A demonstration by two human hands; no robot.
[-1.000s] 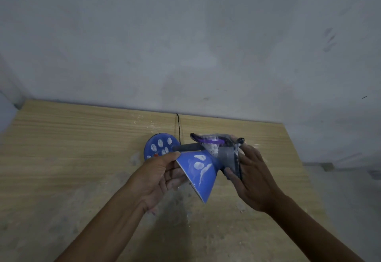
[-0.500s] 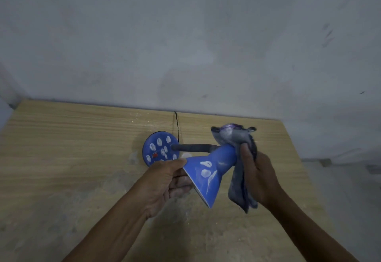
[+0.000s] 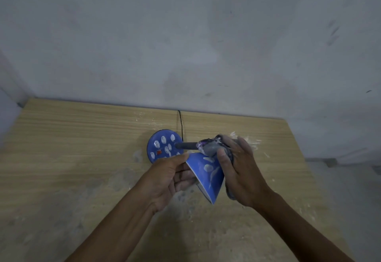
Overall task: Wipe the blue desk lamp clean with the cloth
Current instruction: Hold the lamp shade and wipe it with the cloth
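The blue desk lamp has a round base with white blotches and a small red switch, a dark neck, and a blue cone shade streaked with white. My left hand grips the shade's wide rim from the left. My right hand presses a grey and purple cloth over the narrow top of the shade, where it meets the neck. Part of the cloth hangs down behind the shade under my right palm.
The lamp stands on a dusty wooden table pushed against a grey wall. A thin black cord runs from the base to the table's back edge. White dust specks lie near my right hand. The table's right edge drops to the floor.
My right hand has moved the cloth from hanging beside the shade up onto its narrow top end and closed over it. My left hand keeps its grip on the rim.
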